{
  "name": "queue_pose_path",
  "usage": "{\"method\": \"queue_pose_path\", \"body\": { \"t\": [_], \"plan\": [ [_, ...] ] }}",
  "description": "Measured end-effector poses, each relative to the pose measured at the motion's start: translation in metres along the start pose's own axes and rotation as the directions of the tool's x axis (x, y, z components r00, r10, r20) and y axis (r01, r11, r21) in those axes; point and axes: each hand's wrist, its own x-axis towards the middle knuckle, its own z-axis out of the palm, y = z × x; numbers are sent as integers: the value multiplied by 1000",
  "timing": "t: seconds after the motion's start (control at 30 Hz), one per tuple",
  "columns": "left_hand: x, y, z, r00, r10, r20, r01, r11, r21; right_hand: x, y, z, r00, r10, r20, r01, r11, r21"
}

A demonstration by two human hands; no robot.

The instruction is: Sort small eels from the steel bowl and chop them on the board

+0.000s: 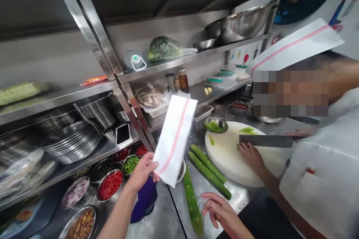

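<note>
My left hand (143,171) grips the lower left corner of a folded white paper chef hat (177,138) with two red stripes. The hat is held up above the steel counter and hides part of a bowl behind it. My right hand (220,211) is open, fingers apart and slightly curled, with nothing in it. Just beyond it on the counter lie long green cucumber-like vegetables (209,174); another (193,205) lies left of that hand. Below my left hand sits a dark purple cloth-like thing (144,199).
At right, a co-worker in a similar paper hat (297,46) holds a cleaver (266,141) over a round white cutting board (221,157). Bowls of red chillies (110,185), onion (76,192) and nuts (80,226) stand left. Steel shelves (162,68) run along the wall.
</note>
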Motion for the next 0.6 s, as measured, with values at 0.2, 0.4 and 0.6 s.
{"method": "queue_pose_path", "body": {
  "t": [0.2, 0.4, 0.6],
  "plan": [
    [21, -73, 83, 989, -148, -28, 142, 979, -149, 22, -35, 25, 996, -72, 55, 74, 996, -43],
    [30, -78, 102, 987, -128, -101, 120, 989, -83, 72, -70, 51, 976, -183, -115, 151, 957, -246],
    [18, -90, 64, 961, -117, -251, 107, 993, -54, 132, -117, 63, 940, -337, -53, 290, 870, -398]
  ]
}}
